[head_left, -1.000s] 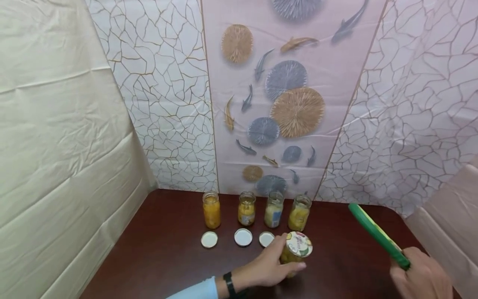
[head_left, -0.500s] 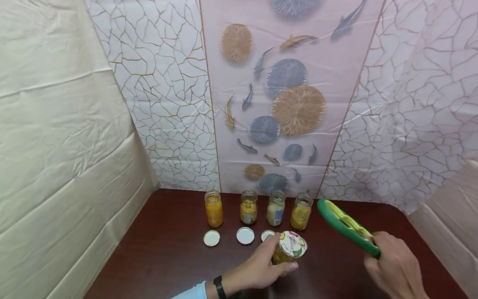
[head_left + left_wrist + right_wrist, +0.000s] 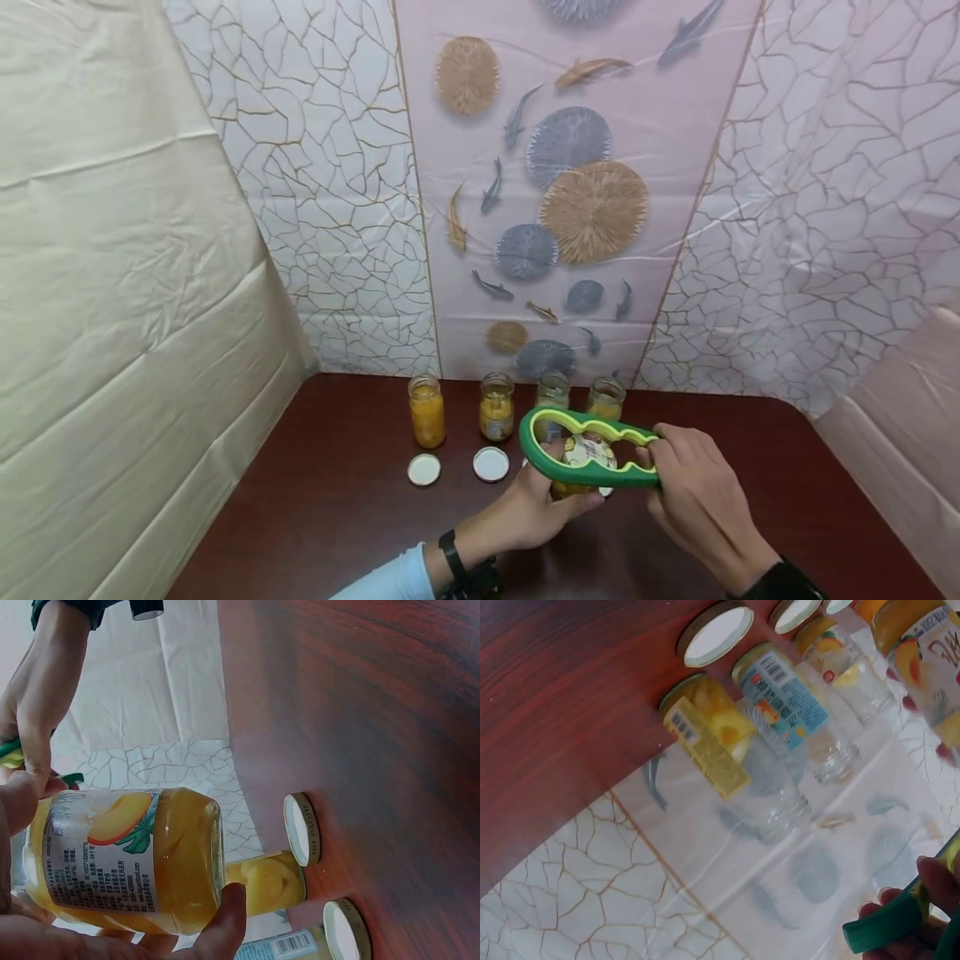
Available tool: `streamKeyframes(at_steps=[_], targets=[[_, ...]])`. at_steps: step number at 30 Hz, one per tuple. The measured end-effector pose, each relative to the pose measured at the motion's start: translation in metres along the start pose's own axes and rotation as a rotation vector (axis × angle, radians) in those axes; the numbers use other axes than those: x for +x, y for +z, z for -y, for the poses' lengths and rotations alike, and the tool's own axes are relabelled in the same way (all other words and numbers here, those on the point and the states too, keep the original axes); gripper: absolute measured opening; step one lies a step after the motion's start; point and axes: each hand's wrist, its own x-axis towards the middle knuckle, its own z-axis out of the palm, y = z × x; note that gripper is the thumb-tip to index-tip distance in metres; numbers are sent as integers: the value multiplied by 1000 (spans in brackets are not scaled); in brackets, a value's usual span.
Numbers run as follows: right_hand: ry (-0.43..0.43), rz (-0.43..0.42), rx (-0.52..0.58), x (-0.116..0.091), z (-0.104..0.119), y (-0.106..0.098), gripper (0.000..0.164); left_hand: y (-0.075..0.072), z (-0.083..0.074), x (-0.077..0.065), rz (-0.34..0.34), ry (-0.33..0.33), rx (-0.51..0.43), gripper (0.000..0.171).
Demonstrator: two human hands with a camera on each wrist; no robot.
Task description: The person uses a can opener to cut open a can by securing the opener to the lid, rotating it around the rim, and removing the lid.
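My left hand (image 3: 528,512) grips a lidded glass jar of peach pieces (image 3: 105,855) around its body. Fruit pictures cover the jar's patterned lid (image 3: 588,452). In my right hand (image 3: 701,492) is a green and yellow multi-size jar opener (image 3: 592,477), held by its handle end. From the head, the opener lies across the top of the jar, and the lid shows through one of its scalloped openings. Whether the opener touches the lid cannot be told. In the left wrist view the jar's label, with a peach picture and small print, faces the camera.
Several lidless jars of fruit stand in a row at the back of the dark red table (image 3: 337,500), including an orange one (image 3: 427,417) and a yellow one (image 3: 497,410). White-lined lids (image 3: 491,464) lie before them. Patterned cloth (image 3: 352,250) hangs behind the table.
My right hand has carried the jar opener leftward from the right side until it lies over the jar's lid. My left hand keeps hold of the jar in nearly the same spot.
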Motion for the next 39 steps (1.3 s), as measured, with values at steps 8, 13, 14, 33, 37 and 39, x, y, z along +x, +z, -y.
streamKeyframes(at_steps=[8, 13, 14, 33, 37, 39], targets=[[16, 58, -36, -4, 4, 5, 37, 0, -6, -2, -13, -63, 32, 64], [7, 64, -58, -3, 7, 5, 35, 0, -5, -4, -35, -81, 43, 64], [5, 73, -65, -2, 8, 4, 35, 1, -3, -4, -42, -78, 60, 64], [-22, 127, -64, -7, 10, 8, 27, 2, 0, -11, -53, -89, 109, 67], [-32, 142, -39, -8, 9, 8, 23, -1, 5, -11, -28, -62, 96, 61], [-38, 146, -25, -8, 9, 8, 21, -3, 6, -11, -6, -47, 64, 60]])
